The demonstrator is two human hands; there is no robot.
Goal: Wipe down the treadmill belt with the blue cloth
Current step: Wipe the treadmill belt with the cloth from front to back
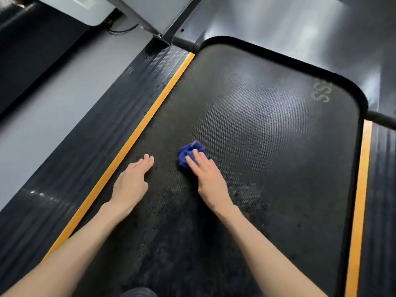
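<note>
Right hand (209, 176) lies flat with its fingers straight and close together, pressing the bunched blue cloth (189, 152) onto the treadmill belt (267, 146). The cloth sits under and just beyond the fingertips. Left hand (130, 185) rests palm down on the belt beside the right hand, apart from the cloth, its fingers straight and held together. Just outside the left hand runs an orange strip (137, 133), then the ribbed side rail (85, 146). Faint lettering (320, 93) shows far ahead of the right hand.
</note>
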